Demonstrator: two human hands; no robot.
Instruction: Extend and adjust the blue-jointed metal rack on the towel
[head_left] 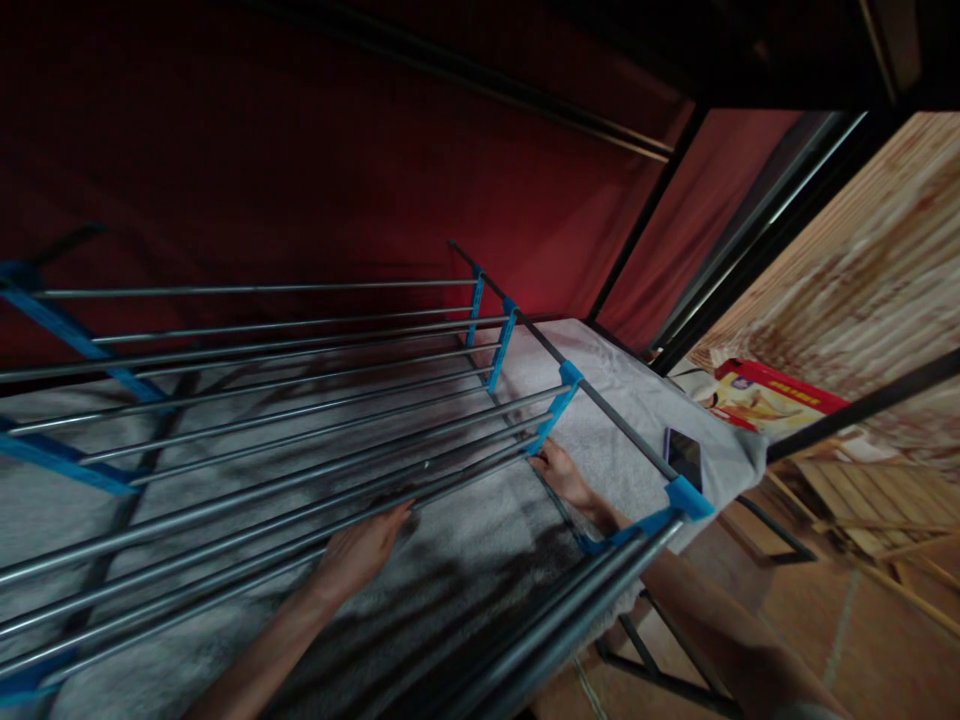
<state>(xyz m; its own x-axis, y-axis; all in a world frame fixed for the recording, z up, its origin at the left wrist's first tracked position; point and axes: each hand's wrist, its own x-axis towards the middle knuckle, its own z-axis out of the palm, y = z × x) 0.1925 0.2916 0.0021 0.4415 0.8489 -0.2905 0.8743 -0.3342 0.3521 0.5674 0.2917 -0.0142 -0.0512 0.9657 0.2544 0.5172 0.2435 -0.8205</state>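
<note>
Here, 2 hands (367,545) (566,475) hold the rack (556,405); red box (772,395), contents hidden.

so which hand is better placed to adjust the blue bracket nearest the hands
Probably the right hand: it is at the lower end of the blue bracket, while the left hand is farther off, at the lowest rod.

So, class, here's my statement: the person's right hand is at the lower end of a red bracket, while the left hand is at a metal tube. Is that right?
Not quite: the bracket at the right hand is blue, not red, as the head view shows. The left hand is indeed at a metal tube.
</note>
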